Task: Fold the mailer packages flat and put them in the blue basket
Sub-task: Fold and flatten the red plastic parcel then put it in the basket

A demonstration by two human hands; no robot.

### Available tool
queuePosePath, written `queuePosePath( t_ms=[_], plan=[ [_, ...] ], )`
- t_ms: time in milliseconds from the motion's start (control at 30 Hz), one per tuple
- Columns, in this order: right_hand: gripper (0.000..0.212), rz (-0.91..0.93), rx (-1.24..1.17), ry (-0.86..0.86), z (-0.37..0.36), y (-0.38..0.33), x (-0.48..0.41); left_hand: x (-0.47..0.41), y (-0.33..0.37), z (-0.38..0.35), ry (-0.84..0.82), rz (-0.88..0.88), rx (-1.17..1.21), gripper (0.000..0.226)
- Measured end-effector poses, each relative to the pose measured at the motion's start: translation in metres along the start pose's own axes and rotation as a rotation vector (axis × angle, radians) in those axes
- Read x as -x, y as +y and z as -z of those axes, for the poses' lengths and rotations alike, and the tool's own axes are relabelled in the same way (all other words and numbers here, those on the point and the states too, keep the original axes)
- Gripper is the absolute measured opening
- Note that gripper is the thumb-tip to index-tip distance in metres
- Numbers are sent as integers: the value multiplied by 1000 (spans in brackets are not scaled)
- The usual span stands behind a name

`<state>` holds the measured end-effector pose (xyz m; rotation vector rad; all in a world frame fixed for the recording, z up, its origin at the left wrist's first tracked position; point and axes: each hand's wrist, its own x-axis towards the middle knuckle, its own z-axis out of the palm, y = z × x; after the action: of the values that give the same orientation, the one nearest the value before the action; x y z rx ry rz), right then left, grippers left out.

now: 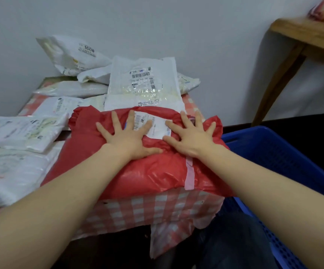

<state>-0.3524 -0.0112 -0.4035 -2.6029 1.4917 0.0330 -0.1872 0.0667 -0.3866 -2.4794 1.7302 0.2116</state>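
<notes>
We see the crumpled red plastic mailer package (pixel 138 171) lying on the near edge of the tabletop (pixel 157 206), which is covered in a red-and-white checked cloth, and both hands press flat on top of it. The left hand (pixel 126 136) has its fingers spread wide and straight, its fingertips reaching the white shipping label (pixel 153 125) stuck on the red plastic; the right hand (pixel 190 136) is just as wide open, fingers splayed, its thumb on the label's near edge. Neither hand grips anything. A strip of pale pink tape (pixel 189 175) runs down the mailer's right side. Behind and to the left, white plastic mailer packages (pixel 143 84) are piled up, their label print too small to read. The blue perforated plastic basket (pixel 273 152) stands just right of the tabletop, cut off by the frame and partly hidden by the right forearm. A wooden table (pixel 302 41) is cropped at upper right.
</notes>
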Motion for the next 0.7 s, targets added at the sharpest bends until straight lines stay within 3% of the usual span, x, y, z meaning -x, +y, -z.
queuePosePath(
  t_ms=[233,367,433,500,533,600,700],
  plan=[
    [56,46,128,48,-8,-3,0,-8,-2,-10,-114,8,83,94],
    [55,28,89,-45,-1,-2,-2,-6,-5,-7,-133,-21,147,86],
    [51,0,-12,-3,8,-5,-3,-4,-13,2,47,-21,220,70],
    [50,-13,-103,110,12,-16,-5,-3,-27,10,289,28,159,60],
    [51,-14,-117,129,13,-24,-7,-4,-35,11,317,78,93,61],
    [58,-14,-85,80,6,-41,-8,2,-47,4,205,176,0,68],
    [68,-18,18,49,-12,-51,-12,6,-54,-17,102,208,63,74]
  ],
)
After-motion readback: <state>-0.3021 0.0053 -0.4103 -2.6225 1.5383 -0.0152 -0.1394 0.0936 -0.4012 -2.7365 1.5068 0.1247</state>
